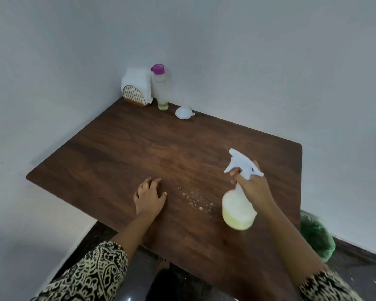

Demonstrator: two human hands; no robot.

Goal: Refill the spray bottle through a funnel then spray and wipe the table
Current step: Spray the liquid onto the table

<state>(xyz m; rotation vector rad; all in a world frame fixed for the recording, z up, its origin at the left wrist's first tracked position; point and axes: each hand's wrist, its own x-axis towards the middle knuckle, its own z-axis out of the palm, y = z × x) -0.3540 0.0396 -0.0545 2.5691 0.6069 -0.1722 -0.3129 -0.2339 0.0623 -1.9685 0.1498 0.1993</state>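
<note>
Spray bottle (239, 205), pale yellow liquid in its base, hangs tilted above the dark wooden table (117, 148), its neck gripped by the right hand (253, 187). The left hand (150, 197) rests palm-down on the wood, fingers loosely spread, holding nothing. Droplets (195, 199) lie between them. At the far corner stand a white funnel (183, 111), a purple-capped bottle (160, 88) and a napkin holder (136, 89), against plain grey-white walls.

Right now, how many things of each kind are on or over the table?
Bottles: 2, the spray bottle held in the right hand and the purple-capped bottle
Funnels: 1
Napkin holders: 1
Total: 4
</note>
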